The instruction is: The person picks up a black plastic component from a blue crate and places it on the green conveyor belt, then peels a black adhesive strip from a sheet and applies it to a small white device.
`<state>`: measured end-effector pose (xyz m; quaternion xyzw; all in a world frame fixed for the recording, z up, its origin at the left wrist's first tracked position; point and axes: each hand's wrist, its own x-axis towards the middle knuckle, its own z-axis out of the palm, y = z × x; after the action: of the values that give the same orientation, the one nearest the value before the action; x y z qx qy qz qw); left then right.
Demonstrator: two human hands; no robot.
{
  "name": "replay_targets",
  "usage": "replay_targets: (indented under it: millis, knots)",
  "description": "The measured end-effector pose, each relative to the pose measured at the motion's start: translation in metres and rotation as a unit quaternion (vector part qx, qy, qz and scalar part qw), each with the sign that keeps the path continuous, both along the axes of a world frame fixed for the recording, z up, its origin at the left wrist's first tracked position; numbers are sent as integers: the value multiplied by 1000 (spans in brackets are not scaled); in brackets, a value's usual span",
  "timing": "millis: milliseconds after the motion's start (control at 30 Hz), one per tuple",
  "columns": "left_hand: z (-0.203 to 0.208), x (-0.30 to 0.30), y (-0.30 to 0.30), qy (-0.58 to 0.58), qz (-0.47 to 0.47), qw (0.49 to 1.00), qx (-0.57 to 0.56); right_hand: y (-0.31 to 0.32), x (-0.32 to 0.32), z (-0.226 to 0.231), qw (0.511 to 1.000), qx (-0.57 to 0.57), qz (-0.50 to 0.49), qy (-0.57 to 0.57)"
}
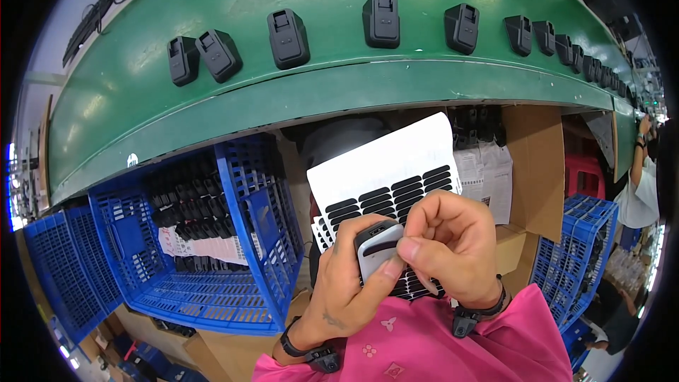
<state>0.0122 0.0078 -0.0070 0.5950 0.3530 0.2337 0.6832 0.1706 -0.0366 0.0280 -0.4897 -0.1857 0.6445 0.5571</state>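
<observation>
My left hand (345, 279) grips a grey device (368, 262) bearing a dark strip (380, 249); my right hand (456, 247) pinches alongside. The sheet (385, 159) holds many more.

A green bench (332, 28) curves across; black plastic units (382, 21) lie along it; spread mid-row; crowded at right.

Black devices (382, 21) line the near edge of the green worktop (332, 0), a blue crate (263, 221) stands below that edge's left part, a cardboard box (534, 163) and a red stool (585, 172) below its right, and cables (106, 10) lie beyond its far left side
</observation>
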Motion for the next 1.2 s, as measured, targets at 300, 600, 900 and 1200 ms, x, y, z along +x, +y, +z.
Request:
replay_targets:
  millis: [300, 600, 900, 1200]
  knots:
    - [0, 2, -2, 15, 2, 1000, 14, -1, -4, -5, 999, 11, -31, -9]
    - [2, 4, -2, 22, 10, 1000, -3, -2, -4, -10, 999, 14, -38, -7]
    - [-9, -5, -4, -67, 56, 986, -143, 3, -2, -16, 995, 6, -80, -51]
    - [4, -51, -6, -133, 91, 984, -81, 30, -48, -11, 981, -19, 100, -163]
